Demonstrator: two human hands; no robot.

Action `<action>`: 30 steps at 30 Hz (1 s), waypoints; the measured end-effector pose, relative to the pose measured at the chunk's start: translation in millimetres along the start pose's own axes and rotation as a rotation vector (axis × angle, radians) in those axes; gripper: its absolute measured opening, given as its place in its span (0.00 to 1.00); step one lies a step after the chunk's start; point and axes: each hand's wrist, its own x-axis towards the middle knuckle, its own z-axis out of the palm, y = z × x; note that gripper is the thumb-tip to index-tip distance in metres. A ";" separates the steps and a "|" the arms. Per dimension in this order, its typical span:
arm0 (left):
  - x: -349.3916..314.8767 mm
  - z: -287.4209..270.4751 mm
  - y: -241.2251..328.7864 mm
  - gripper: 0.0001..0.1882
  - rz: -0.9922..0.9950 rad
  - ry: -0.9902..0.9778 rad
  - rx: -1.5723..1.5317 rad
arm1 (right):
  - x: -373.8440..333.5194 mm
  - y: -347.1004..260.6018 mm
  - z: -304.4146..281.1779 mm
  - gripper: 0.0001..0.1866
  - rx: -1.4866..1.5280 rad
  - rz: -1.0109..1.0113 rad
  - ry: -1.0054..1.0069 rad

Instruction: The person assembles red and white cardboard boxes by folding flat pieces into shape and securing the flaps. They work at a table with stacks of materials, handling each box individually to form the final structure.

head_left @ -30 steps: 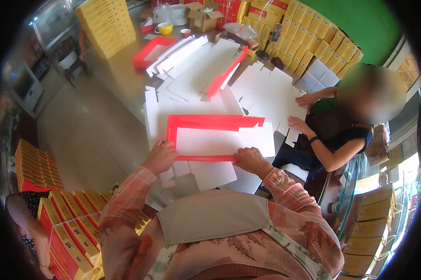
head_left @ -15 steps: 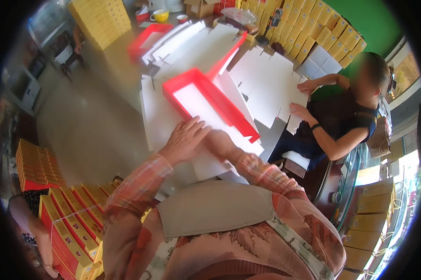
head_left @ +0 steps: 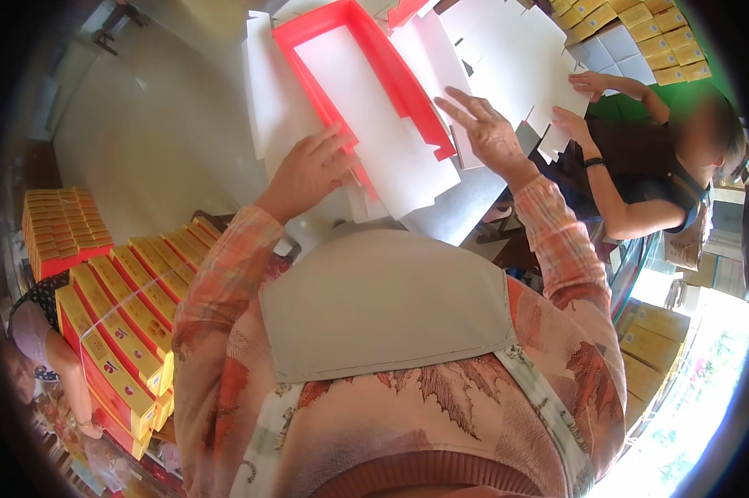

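A half-folded cardboard box [head_left: 408, 91] lies in front of me, with red walls raised around a white inside and its near end unfolded flat. My left hand [head_left: 308, 170] is at the near end of its left red wall, fingers bent against the edge and closed on it. To the right of the box, my right hand [head_left: 492, 137] has its fingers stretched and spread, with nothing in them. Its fingertips are close to the right red wall. White cardboard sheets [head_left: 441, 54] lie under and beside the box.
Across to the right, a co-worker [head_left: 632, 158] has both hands on flat white cardboard [head_left: 516, 58]. Yellow boxes [head_left: 665, 33] are stacked behind. At my lower left, a person's arm [head_left: 71, 373] is beside tied red-and-yellow boxes [head_left: 125, 332]. More yellow boxes [head_left: 653, 340] stand at right.
My hands were close together at the box's near end; now they are apart, the right one moved right and away from me. The view has tilted down toward my body.
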 end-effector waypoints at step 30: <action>2.6 -3.1 -11.0 0.05 -0.447 0.057 0.158 | 62.0 -64.1 74.6 0.08 0.255 -0.096 0.128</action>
